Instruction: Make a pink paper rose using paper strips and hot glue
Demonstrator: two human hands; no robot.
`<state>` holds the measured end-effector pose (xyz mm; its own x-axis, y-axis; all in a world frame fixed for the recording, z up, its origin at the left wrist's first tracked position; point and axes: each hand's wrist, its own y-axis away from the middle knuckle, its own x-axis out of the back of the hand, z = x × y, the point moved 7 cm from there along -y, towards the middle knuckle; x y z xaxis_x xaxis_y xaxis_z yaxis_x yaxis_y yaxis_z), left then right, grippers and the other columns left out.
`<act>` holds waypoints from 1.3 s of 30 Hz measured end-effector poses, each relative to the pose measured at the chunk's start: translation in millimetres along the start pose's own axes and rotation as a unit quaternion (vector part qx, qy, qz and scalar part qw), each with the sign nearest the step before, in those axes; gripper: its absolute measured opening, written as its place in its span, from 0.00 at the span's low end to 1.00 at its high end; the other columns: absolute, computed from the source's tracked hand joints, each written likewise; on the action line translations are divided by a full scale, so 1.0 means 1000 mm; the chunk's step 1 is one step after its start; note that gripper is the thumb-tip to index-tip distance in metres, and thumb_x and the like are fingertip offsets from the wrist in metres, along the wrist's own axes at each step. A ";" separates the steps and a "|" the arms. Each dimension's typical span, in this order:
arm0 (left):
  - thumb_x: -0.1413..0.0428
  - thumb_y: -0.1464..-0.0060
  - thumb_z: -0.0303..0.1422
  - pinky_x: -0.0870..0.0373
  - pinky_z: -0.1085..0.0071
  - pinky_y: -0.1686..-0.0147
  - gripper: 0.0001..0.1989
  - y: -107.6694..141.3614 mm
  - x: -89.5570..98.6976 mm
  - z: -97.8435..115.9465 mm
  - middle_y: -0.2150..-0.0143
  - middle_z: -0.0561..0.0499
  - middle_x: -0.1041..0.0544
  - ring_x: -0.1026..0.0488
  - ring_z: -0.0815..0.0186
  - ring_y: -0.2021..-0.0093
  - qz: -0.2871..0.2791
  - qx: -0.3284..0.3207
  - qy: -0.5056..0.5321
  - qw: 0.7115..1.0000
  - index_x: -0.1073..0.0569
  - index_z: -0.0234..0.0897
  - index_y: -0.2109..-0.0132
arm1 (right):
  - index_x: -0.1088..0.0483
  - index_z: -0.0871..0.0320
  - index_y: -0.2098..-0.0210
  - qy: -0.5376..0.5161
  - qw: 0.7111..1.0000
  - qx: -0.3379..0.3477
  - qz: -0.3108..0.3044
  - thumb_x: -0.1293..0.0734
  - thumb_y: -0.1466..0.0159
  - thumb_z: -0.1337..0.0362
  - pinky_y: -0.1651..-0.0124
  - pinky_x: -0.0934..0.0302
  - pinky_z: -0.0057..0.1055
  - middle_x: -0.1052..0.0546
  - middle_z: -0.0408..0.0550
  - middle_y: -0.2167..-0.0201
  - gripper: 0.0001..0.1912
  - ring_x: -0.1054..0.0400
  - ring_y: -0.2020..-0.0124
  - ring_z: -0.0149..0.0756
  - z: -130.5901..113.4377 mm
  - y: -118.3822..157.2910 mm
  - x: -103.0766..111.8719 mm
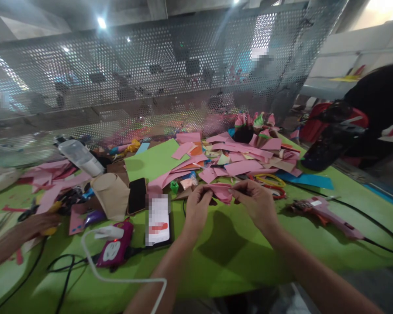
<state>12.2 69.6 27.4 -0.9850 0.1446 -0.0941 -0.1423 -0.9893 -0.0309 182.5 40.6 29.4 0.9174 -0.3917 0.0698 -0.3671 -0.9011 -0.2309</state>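
Between my two hands, above the green table (209, 279), is a small folded pink piece (221, 192). My left hand (199, 203) pinches its left end between thumb and fingers. At its right edge, my right hand (253, 200) closes thumb and fingertips on the piece. Its folds bulge downward in the middle. Behind the hands lies a heap of pink foam or paper scraps (244, 167). A pink glue gun (336, 216) rests to the right of my right hand.
A lit phone (159, 220), a dark phone (137, 196), a magenta power bank (116, 245) and cables lie left. Another person's hand (41, 224) is at far left. Yellow-handled scissors (270, 179), a dark bottle (327, 144) and a clear bottle (78, 155) stand or lie around.
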 end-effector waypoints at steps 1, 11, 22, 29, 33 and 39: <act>0.44 0.50 0.34 0.32 0.73 0.70 0.06 0.000 0.000 0.000 0.73 0.53 0.28 0.31 0.69 0.73 0.000 0.000 -0.001 1.000 0.26 0.36 0.69 | 0.26 0.57 0.77 0.000 1.000 0.000 0.001 0.25 0.51 0.48 0.78 0.40 0.28 0.27 0.43 0.83 0.18 0.35 0.81 0.32 0.000 0.000 0.000; 0.46 0.49 0.33 0.31 0.72 0.69 0.05 0.000 -0.002 0.000 0.69 0.52 0.25 0.31 0.69 0.73 -0.015 -0.007 0.012 1.000 0.26 0.37 0.66 | 0.28 0.57 0.77 -0.025 1.000 -0.014 0.007 0.25 0.52 0.54 0.79 0.41 0.28 0.29 0.41 0.84 0.14 0.36 0.82 0.31 0.003 0.000 -0.002; 0.45 0.49 0.34 0.31 0.72 0.67 0.06 0.003 -0.003 0.000 0.70 0.53 0.26 0.30 0.69 0.72 -0.020 0.002 0.019 1.000 0.26 0.37 0.66 | 0.28 0.57 0.78 -0.023 1.000 -0.011 0.014 0.26 0.53 0.56 0.78 0.42 0.28 0.29 0.41 0.82 0.12 0.37 0.81 0.30 0.003 0.000 0.000; 0.40 0.50 0.39 0.31 0.72 0.66 0.11 -0.002 -0.005 -0.007 0.71 0.53 0.27 0.30 0.69 0.70 -0.036 -0.015 0.008 0.999 0.26 0.36 0.64 | 0.29 0.57 0.77 -0.014 1.000 0.006 0.017 0.26 0.51 0.55 0.79 0.44 0.27 0.30 0.40 0.83 0.13 0.39 0.81 0.29 0.000 0.002 -0.003; 0.39 0.50 0.38 0.32 0.71 0.66 0.10 -0.007 -0.004 -0.014 0.70 0.53 0.26 0.30 0.67 0.69 -0.042 -0.022 -0.010 0.999 0.26 0.36 0.64 | 0.29 0.57 0.77 0.002 1.000 0.010 0.026 0.26 0.51 0.55 0.79 0.45 0.27 0.30 0.41 0.83 0.13 0.39 0.81 0.30 -0.001 0.002 -0.002; 0.40 0.48 0.37 0.31 0.70 0.65 0.09 -0.006 -0.002 -0.011 0.68 0.51 0.23 0.29 0.67 0.68 -0.037 -0.033 -0.026 0.998 0.25 0.36 0.63 | 0.31 0.56 0.77 0.011 0.999 0.024 0.027 0.26 0.50 0.54 0.79 0.46 0.27 0.30 0.40 0.83 0.14 0.40 0.82 0.29 -0.004 0.002 0.000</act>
<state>16.2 75.6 16.7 -0.9760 0.2148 -0.0365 -0.2102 -0.9724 -0.1007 181.2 38.5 32.6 0.8926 -0.4443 0.0770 -0.4082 -0.8687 -0.2804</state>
